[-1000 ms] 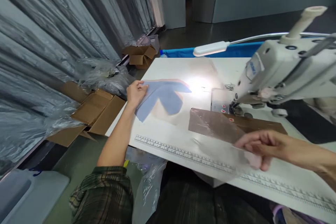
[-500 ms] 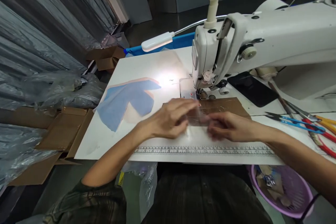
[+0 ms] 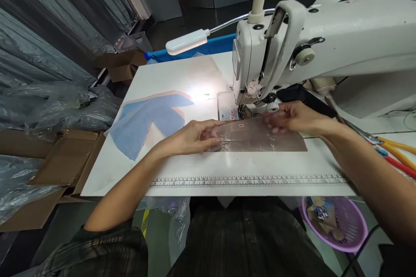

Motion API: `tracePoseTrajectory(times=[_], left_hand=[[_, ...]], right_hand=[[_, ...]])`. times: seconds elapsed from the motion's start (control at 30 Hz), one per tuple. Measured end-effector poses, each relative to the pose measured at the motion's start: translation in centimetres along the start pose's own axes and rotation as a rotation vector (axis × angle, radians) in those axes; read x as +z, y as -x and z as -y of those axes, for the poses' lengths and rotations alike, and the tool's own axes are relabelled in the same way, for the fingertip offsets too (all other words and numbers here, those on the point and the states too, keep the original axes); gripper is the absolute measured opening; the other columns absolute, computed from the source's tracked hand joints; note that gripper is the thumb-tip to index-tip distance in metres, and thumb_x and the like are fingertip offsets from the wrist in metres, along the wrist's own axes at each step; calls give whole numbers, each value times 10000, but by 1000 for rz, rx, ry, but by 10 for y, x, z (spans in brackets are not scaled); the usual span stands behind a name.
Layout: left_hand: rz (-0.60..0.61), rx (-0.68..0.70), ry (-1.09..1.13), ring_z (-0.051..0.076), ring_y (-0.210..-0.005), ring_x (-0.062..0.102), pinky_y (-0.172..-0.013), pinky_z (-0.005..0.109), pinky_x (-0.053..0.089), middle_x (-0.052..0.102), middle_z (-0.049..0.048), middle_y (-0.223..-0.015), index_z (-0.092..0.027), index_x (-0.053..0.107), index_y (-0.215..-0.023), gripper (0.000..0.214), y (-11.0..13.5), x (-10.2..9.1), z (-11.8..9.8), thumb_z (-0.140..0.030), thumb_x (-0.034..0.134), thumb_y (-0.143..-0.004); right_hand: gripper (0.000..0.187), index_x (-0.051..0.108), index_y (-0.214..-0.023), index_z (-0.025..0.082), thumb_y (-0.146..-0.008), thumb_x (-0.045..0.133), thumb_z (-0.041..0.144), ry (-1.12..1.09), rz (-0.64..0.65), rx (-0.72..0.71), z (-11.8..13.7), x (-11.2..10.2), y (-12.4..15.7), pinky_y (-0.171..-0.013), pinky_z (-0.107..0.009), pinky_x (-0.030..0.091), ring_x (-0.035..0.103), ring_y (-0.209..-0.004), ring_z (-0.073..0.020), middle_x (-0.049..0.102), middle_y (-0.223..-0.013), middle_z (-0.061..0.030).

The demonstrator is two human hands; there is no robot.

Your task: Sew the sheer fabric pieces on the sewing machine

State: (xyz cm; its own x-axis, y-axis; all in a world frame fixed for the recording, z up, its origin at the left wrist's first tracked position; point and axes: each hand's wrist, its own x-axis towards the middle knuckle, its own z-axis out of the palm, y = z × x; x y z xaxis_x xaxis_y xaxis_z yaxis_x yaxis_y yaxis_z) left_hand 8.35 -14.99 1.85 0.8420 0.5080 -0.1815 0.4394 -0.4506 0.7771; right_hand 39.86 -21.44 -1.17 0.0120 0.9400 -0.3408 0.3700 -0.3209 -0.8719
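Observation:
My left hand (image 3: 196,136) lies over the left end of a shiny brown plate (image 3: 256,140) set in the sewing table. Its index finger stretches right and its thumb is apart; the lower fingertips are slightly blurred, and I see nothing held. My right hand (image 3: 289,117) hovers at the plate's far right edge, just right of the presser foot (image 3: 241,112). Its fingers are bent and smeared by motion, so what they hold, if anything, is unclear. The white sewing machine (image 3: 250,60) rises behind the plate.
Blue and peach cut fabric (image 3: 146,121) lies on the white table's left. A ruler strip (image 3: 253,181) runs along the front edge. Orange-handled scissors (image 3: 393,149) and a dark flat object (image 3: 305,97) are at the right. A purple basket (image 3: 352,246) stands below; cardboard boxes (image 3: 74,160) stand left.
My hands have moved apart: the left one leftward, the right one rightward and back toward the machine. More of the brown plate shows between them. The view has shifted slightly.

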Motion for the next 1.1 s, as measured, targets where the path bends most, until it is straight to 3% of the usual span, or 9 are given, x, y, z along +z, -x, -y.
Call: tracePoseTrajectory(times=[0.13, 0.3, 0.4, 0.5, 0.6, 0.7, 0.83, 0.97, 1.1], left_hand=[[-229, -38, -301, 138, -648, 626, -590, 252, 464, 706, 10, -766, -156, 571, -1372, 488, -7, 6, 23, -381, 600, -940], [-583, 146, -592, 215, -973, 645, -767, 348, 535, 685, 121, -1172, -181, 640, -1268, 339, -9, 15, 34, -319, 552, -972], [-373, 382, -574, 233, -1076, 648, -897, 406, 539, 684, 116, -1232, -195, 676, -1209, 318, -10, 25, 32, -382, 592, -966], [-176, 449, -564, 285, -1130, 644, -980, 490, 501, 697, 130, -1237, -189, 688, -1199, 384, -10, 32, 27, -460, 649, -929], [-199, 363, -383, 295, -1096, 656, -945, 472, 517, 704, 154, -1201, -160, 696, -1157, 486, -7, 29, 22, -549, 705, -866], [-128, 216, 52, 219, -886, 697, -739, 338, 558, 724, 139, -1075, -140, 612, -1270, 688, -1, 20, 19, -670, 664, -834], [-85, -22, 249, 177, -732, 703, -609, 271, 526, 735, 93, -948, -121, 477, -1400, 817, 3, 16, 18, -561, 771, -778], [-187, -157, 273, 139, -619, 703, -607, 261, 552, 737, 46, -875, -129, 402, -1457, 726, 2, 23, 20, -349, 731, -848], [-262, -229, 315, 145, -584, 708, -549, 252, 562, 735, 40, -859, -133, 372, -1476, 681, -1, 25, 19, -272, 681, -886]], right_hand=[[148, 655, -801, 208, -818, 741, 328, 307, -310, -64, 8, 14, -6, -605, -282, 408, 574, -633, -145, 673, -662, -19], [339, 634, -843, 202, -833, 701, 535, 359, -301, -42, 5, 13, 10, -638, -315, 407, 585, -652, -159, 683, -712, -39], [355, 657, -870, 193, -781, 742, 525, 415, -215, -58, -4, 8, 19, -603, -318, 408, 548, -613, -144, 660, -719, -17], [331, 695, -947, 195, -785, 737, 480, 356, -88, -112, -3, 15, 25, -517, -288, 376, 490, -546, -119, 587, -638, 32], [302, 729, -958, 194, -802, 731, 452, 206, 23, -151, 14, 41, 25, -459, -247, 349, 465, -514, -101, 534, -575, 55], [277, 739, -965, 178, -802, 749, 403, -62, 101, -105, 39, 75, 19, -463, -214, 418, 538, -537, -93, 635, -644, 24], [321, 729, -1111, 189, -864, 693, 391, -263, 130, -183, 51, 94, 11, -668, -263, 588, 709, -807, -161, 759, -897, -53], [330, 712, -1198, 193, -946, 574, 356, 201, -102, -348, 26, 75, 13, -805, -382, 600, 701, -841, -202, 752, -956, -82], [380, 719, -1249, 196, -948, 490, 239, 695, -63, -760, -5, 60, 11, -943, -499, 541, 633, -1053, -280, 679, -1104, -156]])
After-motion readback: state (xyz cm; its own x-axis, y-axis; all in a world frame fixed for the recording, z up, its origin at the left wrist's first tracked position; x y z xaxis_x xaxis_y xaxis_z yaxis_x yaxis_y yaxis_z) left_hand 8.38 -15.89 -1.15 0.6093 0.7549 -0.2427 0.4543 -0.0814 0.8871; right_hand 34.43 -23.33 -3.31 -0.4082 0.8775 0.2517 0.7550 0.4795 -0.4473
